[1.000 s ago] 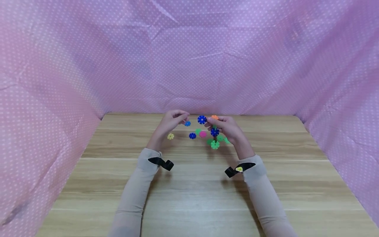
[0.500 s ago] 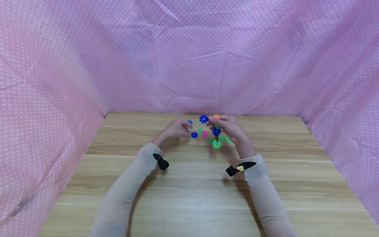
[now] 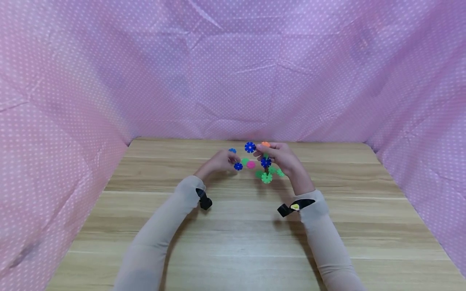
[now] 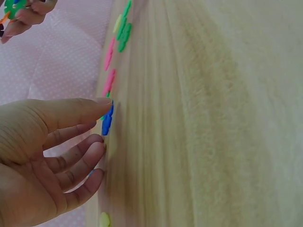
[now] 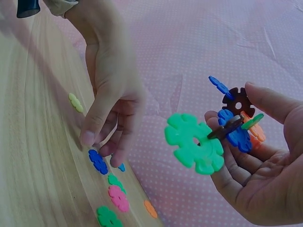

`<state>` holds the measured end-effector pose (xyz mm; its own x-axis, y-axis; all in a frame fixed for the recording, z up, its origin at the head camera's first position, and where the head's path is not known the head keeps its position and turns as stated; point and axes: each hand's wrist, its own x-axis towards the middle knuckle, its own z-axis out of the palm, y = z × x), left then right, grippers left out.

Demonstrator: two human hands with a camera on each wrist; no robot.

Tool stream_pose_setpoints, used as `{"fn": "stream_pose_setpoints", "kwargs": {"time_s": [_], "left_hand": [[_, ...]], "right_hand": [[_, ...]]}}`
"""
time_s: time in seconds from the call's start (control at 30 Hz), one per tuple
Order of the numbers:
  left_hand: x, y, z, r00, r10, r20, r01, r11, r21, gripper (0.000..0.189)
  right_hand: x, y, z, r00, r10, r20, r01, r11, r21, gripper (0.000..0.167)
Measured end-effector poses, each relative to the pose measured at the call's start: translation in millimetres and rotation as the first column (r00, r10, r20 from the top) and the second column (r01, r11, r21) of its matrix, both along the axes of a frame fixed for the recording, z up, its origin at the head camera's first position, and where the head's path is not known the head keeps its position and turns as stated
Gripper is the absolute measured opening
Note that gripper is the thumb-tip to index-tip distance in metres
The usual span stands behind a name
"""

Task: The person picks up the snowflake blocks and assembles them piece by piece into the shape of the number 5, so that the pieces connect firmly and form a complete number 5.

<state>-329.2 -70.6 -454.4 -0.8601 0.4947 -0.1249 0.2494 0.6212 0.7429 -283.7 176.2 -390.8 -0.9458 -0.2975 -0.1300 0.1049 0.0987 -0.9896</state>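
My right hand (image 3: pixel 278 157) holds a joined chain of notched plastic snowflake discs up off the table. In the right wrist view the chain has a green disc (image 5: pixel 194 143) at one end, a dark blue disc (image 5: pixel 235 131), a brown disc (image 5: pixel 238 101) by the thumb tip, and orange and green ones near the fingers. My left hand (image 3: pixel 219 160) hovers low beside a loose dark blue disc (image 3: pixel 238 166), thumb and fingers apart. The left wrist view shows the thumb tip overlapping that blue disc (image 4: pixel 108 120); contact is unclear. A lighter blue disc (image 3: pixel 232 150) lies behind this hand.
Loose pink (image 5: pixel 118 198) and green (image 5: pixel 109 217) discs lie right of the left hand, with an orange one (image 5: pixel 150 208) farther off. A yellow disc (image 5: pixel 75 102) lies left of it. Pink dotted cloth (image 3: pixel 233 72) surrounds the wooden table (image 3: pixel 240 242).
My left hand has come down from near the lighter blue disc and shifted right, toward the dark blue disc on the table. The right hand with its chain stays nearly still.
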Motion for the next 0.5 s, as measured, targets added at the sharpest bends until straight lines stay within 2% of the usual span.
{"fn": "stream_pose_setpoints", "kwargs": {"time_s": [0.23, 0.5], "left_hand": [[-2.1, 4.2, -4.5, 0.999, 0.018, -0.031, -0.019, 0.999, -0.035, 0.037], [-3.6, 4.4, -10.5, 0.997, 0.027, -0.077, -0.029, 0.999, -0.026, 0.033]], "right_hand": [[-1.0, -0.2, 0.2, 1.000, 0.000, -0.006, 0.000, 1.000, 0.005, 0.018], [-2.2, -0.2, -0.3, 1.000, 0.000, -0.009, 0.000, 1.000, -0.001, 0.018]]}}
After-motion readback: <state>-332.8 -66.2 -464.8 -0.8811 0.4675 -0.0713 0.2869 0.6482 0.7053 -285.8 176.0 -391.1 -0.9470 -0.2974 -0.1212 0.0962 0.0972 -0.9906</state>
